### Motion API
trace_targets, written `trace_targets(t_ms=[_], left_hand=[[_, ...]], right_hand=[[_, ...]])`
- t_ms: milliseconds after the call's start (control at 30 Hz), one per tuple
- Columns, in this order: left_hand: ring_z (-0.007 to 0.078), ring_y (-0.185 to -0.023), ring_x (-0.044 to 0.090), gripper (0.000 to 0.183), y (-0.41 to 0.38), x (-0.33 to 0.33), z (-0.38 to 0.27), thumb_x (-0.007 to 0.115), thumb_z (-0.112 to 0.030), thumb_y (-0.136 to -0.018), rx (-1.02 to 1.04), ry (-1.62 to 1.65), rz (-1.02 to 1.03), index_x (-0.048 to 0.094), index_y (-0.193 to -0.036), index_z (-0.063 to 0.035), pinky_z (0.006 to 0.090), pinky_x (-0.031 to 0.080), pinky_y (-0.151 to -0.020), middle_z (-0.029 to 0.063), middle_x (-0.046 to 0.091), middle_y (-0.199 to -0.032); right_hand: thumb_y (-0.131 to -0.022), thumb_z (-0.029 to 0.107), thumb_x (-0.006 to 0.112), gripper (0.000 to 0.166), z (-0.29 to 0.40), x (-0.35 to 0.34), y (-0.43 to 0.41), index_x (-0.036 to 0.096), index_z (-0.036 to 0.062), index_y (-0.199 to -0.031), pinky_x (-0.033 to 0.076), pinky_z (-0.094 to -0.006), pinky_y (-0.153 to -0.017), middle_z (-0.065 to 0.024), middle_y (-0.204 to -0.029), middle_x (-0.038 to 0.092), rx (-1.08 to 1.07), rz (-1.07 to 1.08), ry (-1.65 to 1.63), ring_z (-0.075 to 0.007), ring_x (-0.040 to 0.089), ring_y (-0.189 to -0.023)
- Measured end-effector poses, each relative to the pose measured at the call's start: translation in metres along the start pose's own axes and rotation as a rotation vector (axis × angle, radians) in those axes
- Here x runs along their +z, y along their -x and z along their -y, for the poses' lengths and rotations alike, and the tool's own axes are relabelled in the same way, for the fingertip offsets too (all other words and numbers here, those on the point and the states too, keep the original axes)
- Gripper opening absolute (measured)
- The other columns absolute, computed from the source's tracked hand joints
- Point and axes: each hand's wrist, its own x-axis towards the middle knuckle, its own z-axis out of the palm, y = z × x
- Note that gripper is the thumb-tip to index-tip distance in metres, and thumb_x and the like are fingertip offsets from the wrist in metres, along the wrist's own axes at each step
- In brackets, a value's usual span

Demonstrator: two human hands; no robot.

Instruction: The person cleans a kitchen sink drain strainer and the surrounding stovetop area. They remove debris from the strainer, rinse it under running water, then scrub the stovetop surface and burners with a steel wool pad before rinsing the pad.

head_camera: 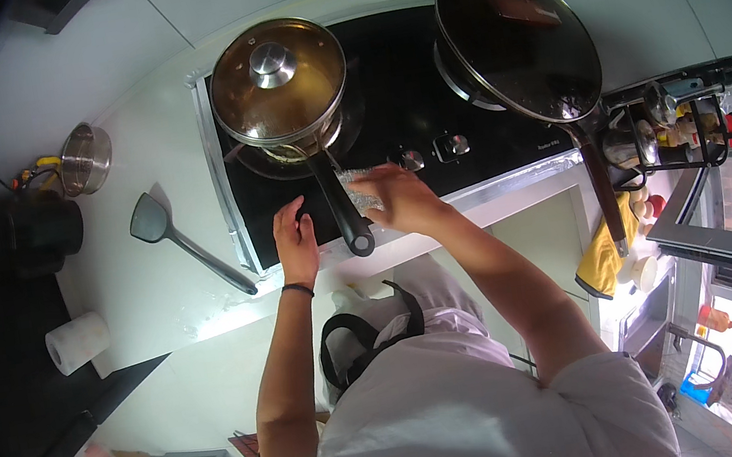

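My right hand (401, 200) is at the front of the black gas hob (382, 98), with a silvery-grey textured cloth (360, 190) between its thumb and fingers. The fingers are slightly blurred. Just left of the cloth, the black handle (337, 204) of a saucepan points toward me. Its glass lid (316, 87) with a steel knob covers the pan, and yellowish contents show through. My left hand (296, 239) hovers by the hob's front left corner, fingers apart and holding nothing. Two control knobs (411, 160) sit beyond my right hand.
A lidded frying pan (516, 43) stands on the right burner, its brown handle (602, 193) jutting past the hob edge. On the left counter lie a grey spatula (187, 244), a steel bowl (86, 159) and a paper roll (78, 342). A black rack (705, 121) stands right.
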Motion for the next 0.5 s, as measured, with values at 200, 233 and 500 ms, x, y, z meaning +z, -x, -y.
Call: trace_targets(t_ms=[200, 233, 500], left_hand=[[0.0154, -0.107, 0.054, 0.027, -0.006, -0.01, -0.048, 0.049, -0.018, -0.098, -0.317, 0.49, -0.056, 0.057, -0.118, -0.003, 0.0284, 0.041, -0.092, 0.0041, 0.058, -0.115], [0.0154, -0.107, 0.054, 0.028, -0.009, -0.014, -0.057, 0.048, -0.021, -0.098, -0.358, 0.5, -0.06, 0.057, -0.118, -0.0035, 0.0281, 0.04, -0.092, 0.0038, 0.058, -0.116], [0.0171, -0.106, 0.055, 0.048, -0.038, -0.026, -0.086, 0.035, -0.038, -0.1, -0.468, 0.982, 0.176, 0.048, -0.129, -0.0014, 0.0301, 0.042, -0.094, 0.0093, 0.057, -0.12]], right_hand=[[-0.087, 0.041, 0.06, 0.035, 0.021, -0.077, -0.011, 0.066, 0.0071, -0.094, 0.053, -0.0349, -0.073, -0.0103, -0.085, 0.068, 0.354, 0.291, -0.194, -0.0272, 0.066, -0.077], [-0.089, 0.041, 0.059, 0.036, 0.027, -0.082, -0.013, 0.064, 0.0069, -0.098, 0.053, -0.0322, -0.069, -0.0085, -0.085, 0.068, 0.371, 0.232, -0.465, -0.0231, 0.065, -0.074], [-0.09, 0.04, 0.061, 0.034, 0.084, -0.037, -0.025, 0.055, 0.0088, -0.103, 0.054, -0.0285, -0.061, -0.0036, -0.086, 0.06, 0.496, 0.335, -1.822, -0.0142, 0.06, -0.07]])
